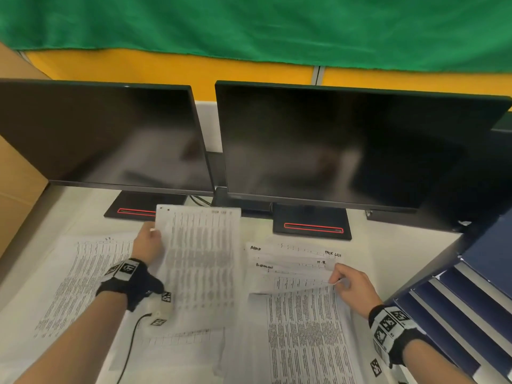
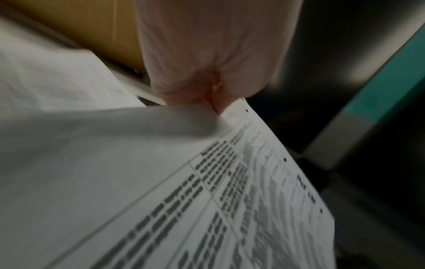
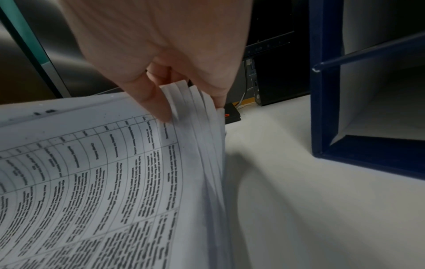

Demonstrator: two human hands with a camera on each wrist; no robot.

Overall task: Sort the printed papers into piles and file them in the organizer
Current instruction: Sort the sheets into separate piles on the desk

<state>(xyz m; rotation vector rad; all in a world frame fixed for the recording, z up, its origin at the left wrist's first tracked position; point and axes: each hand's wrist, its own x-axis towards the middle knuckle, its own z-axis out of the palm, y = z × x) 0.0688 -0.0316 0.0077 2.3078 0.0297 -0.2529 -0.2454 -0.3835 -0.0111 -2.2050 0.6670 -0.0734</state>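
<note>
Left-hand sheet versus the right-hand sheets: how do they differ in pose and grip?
1. The left-hand sheet is lifted above the desk; the right-hand sheets are only raised at one edge off their pile.
2. The left hand pinches what looks like one page; the right hand fans several.
Both are white printed tables.

A white desk [image 1: 393, 253] carries printed papers: one pile [image 1: 83, 275] lies left of the left hand's [image 1: 148, 242] pinch, another [image 1: 304, 336] beneath the right hand's [image 1: 352, 286] grip. Beyond both grips stand two monitor bases [image 1: 311, 223]. A blue organizer [image 1: 454, 306] sits right of the right-hand grip, seemingly on the desk.
</note>
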